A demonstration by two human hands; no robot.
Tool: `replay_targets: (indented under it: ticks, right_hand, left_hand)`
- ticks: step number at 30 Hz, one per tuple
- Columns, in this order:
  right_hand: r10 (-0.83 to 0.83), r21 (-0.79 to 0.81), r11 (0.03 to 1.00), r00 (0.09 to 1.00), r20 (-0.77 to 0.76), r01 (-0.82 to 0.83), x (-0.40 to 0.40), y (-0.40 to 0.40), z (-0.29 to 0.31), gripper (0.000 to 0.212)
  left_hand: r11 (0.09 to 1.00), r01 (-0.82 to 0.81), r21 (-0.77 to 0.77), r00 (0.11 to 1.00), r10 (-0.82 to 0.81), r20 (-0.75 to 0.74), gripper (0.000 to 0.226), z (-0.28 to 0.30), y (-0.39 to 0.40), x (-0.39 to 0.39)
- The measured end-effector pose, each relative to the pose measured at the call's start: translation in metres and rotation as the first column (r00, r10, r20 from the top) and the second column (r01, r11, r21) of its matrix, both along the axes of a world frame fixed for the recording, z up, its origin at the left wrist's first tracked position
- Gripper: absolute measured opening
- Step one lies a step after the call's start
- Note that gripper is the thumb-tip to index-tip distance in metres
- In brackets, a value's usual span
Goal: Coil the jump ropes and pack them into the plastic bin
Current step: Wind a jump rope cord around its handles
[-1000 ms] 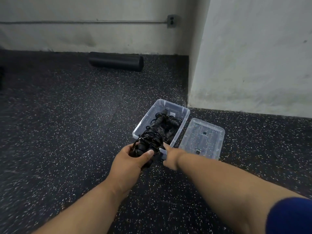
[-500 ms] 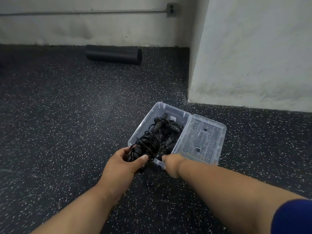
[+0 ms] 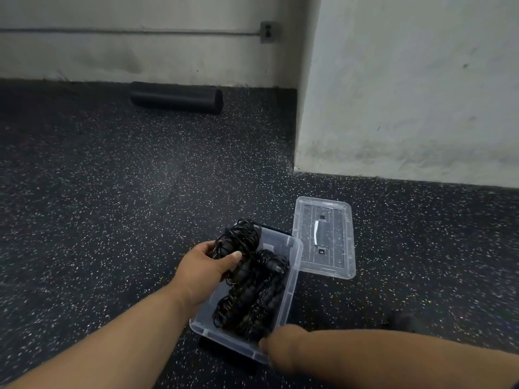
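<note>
A clear plastic bin [image 3: 292,265] is lifted off the speckled floor and tilted toward me, casting a shadow beneath. Black coiled jump ropes [image 3: 252,301] with black handles fill it. My left hand [image 3: 205,268] grips one black coiled jump rope [image 3: 238,240] at the bin's far left corner, partly over the rim. My right hand [image 3: 276,342] holds the bin's near right corner, fingers mostly hidden behind the wrist.
The bin's clear lid [image 3: 325,237] lies flat on the floor just right of the bin. A black foam roller [image 3: 177,98] rests by the back wall. A white wall corner [image 3: 306,136] juts out behind the lid. Dark speckled rubber floor lies all around.
The bin has been pulled toward me and raised off the floor by my right hand. My left hand has carried the coil from the near end to the bin's far left corner.
</note>
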State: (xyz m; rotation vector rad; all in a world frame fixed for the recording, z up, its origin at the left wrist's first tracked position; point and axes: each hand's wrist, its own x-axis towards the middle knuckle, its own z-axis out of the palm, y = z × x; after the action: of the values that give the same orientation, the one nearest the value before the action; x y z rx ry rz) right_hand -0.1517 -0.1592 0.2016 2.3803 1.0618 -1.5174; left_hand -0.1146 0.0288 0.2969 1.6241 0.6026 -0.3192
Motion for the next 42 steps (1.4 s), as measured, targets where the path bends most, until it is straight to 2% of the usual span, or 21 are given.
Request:
replay_targets:
  ticks: [3,5,6,7,8,9,10,11,13,17,19,21,23,25,27,30,33,34,36,38,42]
  right_hand:
    - [-0.033,0.005,0.999,0.998,-0.045,0.033,-0.009,-0.003,0.003,0.040]
    - [-0.235,0.086,0.967,0.971,-0.047,0.238,0.006,-0.010,0.000,0.031]
    - [-0.445,0.143,0.880,0.892,-0.081,0.452,0.017,-0.016,-0.002,0.028]
    - [-0.657,0.201,0.705,0.733,-0.177,0.680,0.029,-0.022,-0.002,0.027]
    - [-0.784,0.216,0.480,0.526,-0.330,0.850,0.040,-0.027,0.001,0.027]
    - [-0.812,0.177,0.252,0.307,-0.496,0.952,0.052,-0.030,0.005,0.031]
    - [-0.777,0.124,0.095,0.151,-0.611,0.988,0.061,-0.031,0.011,0.038]
    - [-0.716,0.073,-0.001,0.051,-0.696,0.997,0.068,-0.032,0.017,0.045]
    - [-0.612,0.039,-0.089,-0.024,-0.791,0.995,0.076,-0.026,0.028,0.054]
    - [-0.643,0.089,-0.221,-0.076,-0.762,0.971,0.085,-0.020,0.022,0.040]
    - [-0.687,0.133,-0.220,-0.057,-0.724,0.966,0.089,-0.024,0.006,0.036]
    - [-0.786,0.227,-0.146,0.027,-0.617,0.963,0.093,-0.030,-0.009,0.032]
    - [-0.872,0.314,-0.018,0.139,-0.469,0.949,0.098,-0.034,-0.025,0.030]
    - [-0.907,0.347,0.193,0.301,-0.293,0.918,0.104,-0.035,-0.041,0.030]
    - [-0.902,0.339,0.338,0.405,-0.150,0.878,0.113,-0.035,-0.054,0.026]
    - [-0.924,0.322,0.334,0.375,-0.073,0.886,0.128,-0.027,-0.065,0.053]
    - [-0.884,0.286,0.461,0.463,0.065,0.840,0.142,-0.019,-0.068,0.050]
    - [-0.881,0.275,0.469,0.467,0.078,0.839,0.144,-0.017,-0.067,0.051]
    - [-0.911,0.339,0.409,0.404,0.088,0.847,0.149,-0.018,-0.065,0.047]
    - [-0.939,0.429,0.338,0.332,0.092,0.838,0.154,-0.029,-0.061,0.031]
    - [-0.954,0.466,0.301,0.257,0.158,0.832,0.164,-0.064,-0.071,0.025]
  left_hand:
    - [0.999,0.007,-0.037,0.999,-0.008,-0.046,0.032,-0.004,-0.004,-0.011]
    - [0.995,-0.016,-0.098,0.997,0.008,-0.081,0.029,-0.007,-0.008,-0.016]
    - [0.993,-0.024,-0.113,0.996,0.014,-0.088,0.026,-0.006,-0.010,-0.020]
    - [0.993,-0.028,-0.115,0.996,0.018,-0.091,0.022,-0.006,-0.012,-0.022]
    - [0.993,-0.029,-0.115,0.995,0.018,-0.094,0.020,-0.005,-0.015,-0.025]
    - [0.992,-0.034,-0.124,0.995,0.021,-0.102,0.019,-0.006,-0.017,-0.026]
    - [0.989,-0.038,-0.140,0.993,0.022,-0.112,0.019,-0.008,-0.019,-0.027]
    - [0.986,-0.042,-0.160,0.992,0.022,-0.122,0.019,-0.010,-0.022,-0.028]
    - [0.983,-0.039,-0.180,0.990,0.014,-0.137,0.020,-0.012,-0.027,-0.027]
    - [0.991,0.001,-0.136,0.988,-0.022,-0.152,0.021,-0.014,-0.036,-0.021]
    - [0.996,0.050,-0.072,0.983,-0.062,-0.175,0.036,-0.019,-0.035,-0.018]
    - [0.994,0.110,0.008,0.976,-0.107,-0.188,0.062,-0.021,-0.034,-0.015]
    - [0.981,0.177,0.079,0.971,-0.161,-0.176,0.069,-0.027,-0.029,-0.010]
    - [0.960,0.244,0.139,0.961,-0.220,-0.169,0.061,-0.030,-0.024,-0.009]
    - [0.937,0.297,0.186,0.947,-0.264,-0.182,0.057,-0.036,-0.018,-0.007]
    - [0.892,0.390,0.228,0.913,-0.343,-0.221,0.054,-0.040,-0.015,-0.008]
    - [0.863,0.445,0.241,0.887,-0.388,-0.250,0.048,-0.045,-0.013,-0.005]
    - [0.855,0.453,0.252,0.884,-0.393,-0.255,0.047,-0.047,-0.011,-0.004]
    - [0.848,0.454,0.272,0.883,-0.387,-0.266,0.046,-0.051,-0.008,0.002]
    - [0.861,0.438,0.260,0.888,-0.368,-0.276,0.039,-0.053,-0.006,0.009]
    - [0.867,0.434,0.247,0.892,-0.374,-0.254,0.034,-0.060,-0.006,0.021]
